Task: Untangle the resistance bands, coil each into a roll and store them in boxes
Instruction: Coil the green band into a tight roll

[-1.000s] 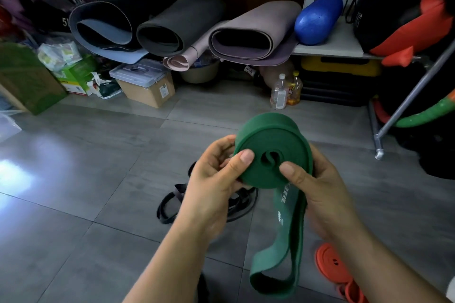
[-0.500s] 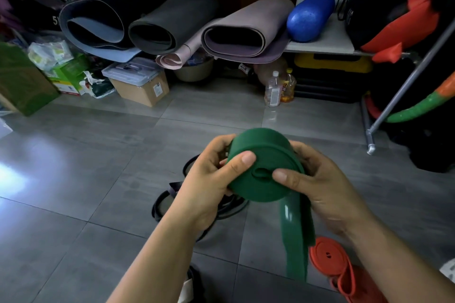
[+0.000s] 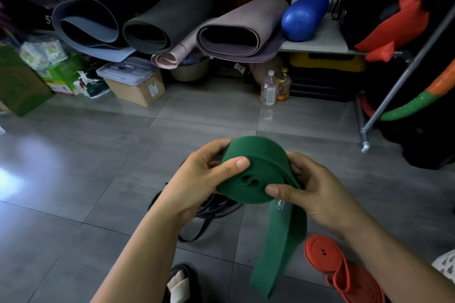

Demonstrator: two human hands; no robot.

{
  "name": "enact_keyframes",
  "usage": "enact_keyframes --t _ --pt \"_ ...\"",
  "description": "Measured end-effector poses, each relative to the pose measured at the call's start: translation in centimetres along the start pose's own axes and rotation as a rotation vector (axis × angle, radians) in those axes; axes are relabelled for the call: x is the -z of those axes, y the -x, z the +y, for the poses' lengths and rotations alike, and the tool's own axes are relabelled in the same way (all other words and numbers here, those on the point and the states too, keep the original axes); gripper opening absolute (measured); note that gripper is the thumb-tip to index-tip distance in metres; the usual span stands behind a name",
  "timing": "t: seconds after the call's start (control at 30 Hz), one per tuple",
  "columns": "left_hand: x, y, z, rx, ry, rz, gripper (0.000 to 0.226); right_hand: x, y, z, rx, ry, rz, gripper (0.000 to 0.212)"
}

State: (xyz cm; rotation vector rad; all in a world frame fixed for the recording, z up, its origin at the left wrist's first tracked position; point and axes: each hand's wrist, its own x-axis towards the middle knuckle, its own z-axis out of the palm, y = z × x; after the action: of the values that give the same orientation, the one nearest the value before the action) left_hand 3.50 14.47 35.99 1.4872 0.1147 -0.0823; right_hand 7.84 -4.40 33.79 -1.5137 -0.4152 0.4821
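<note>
Head view: green band roll (image 3: pixel 256 152) lower, more tilted.

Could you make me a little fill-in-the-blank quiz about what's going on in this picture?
The left hand and right hand both hold a half-coiled rubber resistance band coloured ____. Its loose tail hangs ____ from the roll. The neatly coiled rubber band on the grey tiled floor is ____.
Missing words: green; down; orange.
</note>
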Motion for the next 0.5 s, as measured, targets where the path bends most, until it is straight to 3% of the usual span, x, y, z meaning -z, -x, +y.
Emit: enact_keyframes --t 0.2,0.37,0.5 --pt "-1.5 0.1 -1.2 -0.021 0.255 0.111 0.03 -0.4 0.0 0.0 0.104 -0.204 0.034 0.053" --pt "-3.4 0.0 -1.7 0.072 0.495 0.07 0.044 0.1 -0.1 -0.2 0.139 -0.259 0.121 0.056" --pt "-1.8 -0.4 -0.8 0.028 0.057 -0.012 0.05 1.5 0.2 -1.2 0.068 -0.108 0.107 0.05"
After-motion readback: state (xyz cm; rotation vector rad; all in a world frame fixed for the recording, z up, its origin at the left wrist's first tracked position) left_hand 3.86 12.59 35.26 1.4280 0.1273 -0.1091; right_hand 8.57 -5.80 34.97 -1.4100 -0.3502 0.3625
